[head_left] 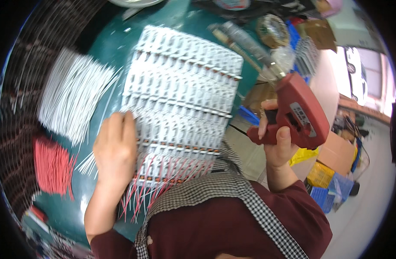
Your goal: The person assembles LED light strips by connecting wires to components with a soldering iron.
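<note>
My right hand (279, 140) is wrapped round the handle of a red soldering gun (302, 110), held raised at the right with its long barrel pointing to the upper left. The hand's fingers lie by the dark trigger. At the left edge of a block of small white parts set in rows (180, 93), my left hand (116, 144) is closed, fingers bent down; what they pinch is hidden. Red and white wires (163, 172) hang from the block's near rows. A bundle of white wires (75, 95) and a bundle of red wires (53, 166) lie left of this hand.
A green tabletop (107, 32) carries the block and the wire bundles. At the far right stand a roll of tape (273, 30), a cardboard box (320, 34) and a grey ribbed stack (307, 56). Yellow and blue bins (323, 175) are on the floor at right.
</note>
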`<control>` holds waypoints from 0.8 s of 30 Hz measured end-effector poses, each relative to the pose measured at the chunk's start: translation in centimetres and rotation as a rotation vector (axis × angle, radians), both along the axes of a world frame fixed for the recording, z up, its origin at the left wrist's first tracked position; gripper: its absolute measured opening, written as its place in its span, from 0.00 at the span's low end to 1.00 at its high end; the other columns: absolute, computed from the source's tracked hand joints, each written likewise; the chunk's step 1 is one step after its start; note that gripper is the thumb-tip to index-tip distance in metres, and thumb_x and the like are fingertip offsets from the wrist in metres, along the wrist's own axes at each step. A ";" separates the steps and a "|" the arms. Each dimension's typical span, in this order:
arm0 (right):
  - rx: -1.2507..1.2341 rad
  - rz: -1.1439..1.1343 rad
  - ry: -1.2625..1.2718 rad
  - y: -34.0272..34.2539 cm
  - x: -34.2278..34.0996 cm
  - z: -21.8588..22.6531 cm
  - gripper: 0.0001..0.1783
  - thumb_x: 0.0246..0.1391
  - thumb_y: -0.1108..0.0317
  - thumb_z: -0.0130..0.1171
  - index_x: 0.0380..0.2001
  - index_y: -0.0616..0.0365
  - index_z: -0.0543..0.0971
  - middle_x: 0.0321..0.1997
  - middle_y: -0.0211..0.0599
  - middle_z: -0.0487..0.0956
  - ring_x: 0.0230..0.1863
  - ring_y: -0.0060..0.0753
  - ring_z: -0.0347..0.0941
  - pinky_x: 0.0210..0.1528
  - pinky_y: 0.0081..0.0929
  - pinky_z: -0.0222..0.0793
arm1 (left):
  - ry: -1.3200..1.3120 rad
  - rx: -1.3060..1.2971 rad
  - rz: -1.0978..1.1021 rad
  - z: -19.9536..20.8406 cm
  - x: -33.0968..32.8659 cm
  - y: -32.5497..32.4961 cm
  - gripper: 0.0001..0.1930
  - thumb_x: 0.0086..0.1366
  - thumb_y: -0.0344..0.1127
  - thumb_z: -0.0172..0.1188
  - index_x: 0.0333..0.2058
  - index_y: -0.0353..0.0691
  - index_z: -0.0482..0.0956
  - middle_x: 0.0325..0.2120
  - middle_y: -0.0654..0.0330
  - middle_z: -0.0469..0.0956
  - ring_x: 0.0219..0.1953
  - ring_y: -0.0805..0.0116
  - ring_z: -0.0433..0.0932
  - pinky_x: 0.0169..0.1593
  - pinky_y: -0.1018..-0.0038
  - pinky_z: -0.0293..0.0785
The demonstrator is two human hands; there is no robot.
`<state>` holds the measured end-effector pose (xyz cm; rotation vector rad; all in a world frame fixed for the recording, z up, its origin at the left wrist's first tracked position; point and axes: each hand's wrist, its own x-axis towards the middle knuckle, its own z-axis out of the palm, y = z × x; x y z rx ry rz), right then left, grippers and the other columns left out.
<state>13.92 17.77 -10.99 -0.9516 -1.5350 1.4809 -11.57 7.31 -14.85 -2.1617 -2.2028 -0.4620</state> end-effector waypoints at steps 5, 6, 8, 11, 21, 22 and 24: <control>0.524 -0.316 0.014 2.1 1.6 -0.3 0.21 0.52 0.65 0.51 0.47 0.65 0.63 0.38 0.40 0.72 0.24 0.18 0.66 0.22 0.16 0.62 | 0.005 0.019 -0.012 0.5 0.1 -0.5 0.17 0.43 0.23 0.51 0.37 0.28 0.71 0.30 0.55 0.68 0.29 0.61 0.70 0.29 0.71 0.68; 0.565 -0.423 -0.102 3.0 1.9 -0.6 0.18 0.52 0.68 0.51 0.46 0.65 0.66 0.35 0.37 0.73 0.22 0.15 0.65 0.21 0.15 0.61 | 0.003 0.001 -0.011 0.5 0.0 -0.4 0.17 0.43 0.22 0.51 0.37 0.28 0.71 0.30 0.54 0.68 0.29 0.60 0.70 0.29 0.71 0.68; 0.373 -0.572 -0.306 5.6 1.4 -1.1 0.13 0.49 0.71 0.56 0.38 0.63 0.73 0.24 0.29 0.73 0.15 0.11 0.61 0.17 0.11 0.56 | 0.014 0.011 0.004 0.3 -0.1 -0.5 0.17 0.43 0.22 0.51 0.37 0.29 0.71 0.30 0.54 0.68 0.30 0.60 0.70 0.30 0.71 0.68; 0.521 -0.579 -0.225 4.7 0.9 -0.5 0.14 0.50 0.72 0.53 0.41 0.65 0.70 0.29 0.33 0.74 0.18 0.13 0.63 0.19 0.12 0.59 | -0.026 -0.006 0.053 0.3 0.0 -0.5 0.16 0.44 0.24 0.51 0.36 0.30 0.72 0.29 0.55 0.69 0.29 0.61 0.70 0.29 0.71 0.68; -0.254 0.164 0.059 -1.1 -1.1 0.3 0.31 0.46 0.69 0.57 0.52 0.65 0.59 0.43 0.50 0.71 0.22 0.20 0.65 0.23 0.15 0.63 | -0.023 0.089 -0.038 0.2 1.4 0.6 0.13 0.42 0.25 0.53 0.31 0.30 0.72 0.23 0.60 0.65 0.25 0.68 0.67 0.23 0.77 0.68; -0.308 0.207 0.027 -1.5 -1.0 0.1 0.31 0.46 0.69 0.58 0.52 0.65 0.59 0.44 0.49 0.71 0.24 0.20 0.66 0.25 0.16 0.64 | -0.021 0.078 -0.036 0.0 1.3 0.5 0.13 0.42 0.25 0.53 0.31 0.30 0.72 0.23 0.60 0.65 0.25 0.68 0.67 0.23 0.77 0.68; -0.362 0.283 0.044 -1.8 -0.8 -0.5 0.29 0.46 0.69 0.58 0.52 0.64 0.61 0.44 0.46 0.71 0.27 0.20 0.67 0.29 0.18 0.64 | -0.002 0.091 -0.012 -0.5 1.2 0.4 0.13 0.43 0.25 0.53 0.31 0.30 0.72 0.23 0.60 0.65 0.25 0.68 0.67 0.23 0.77 0.68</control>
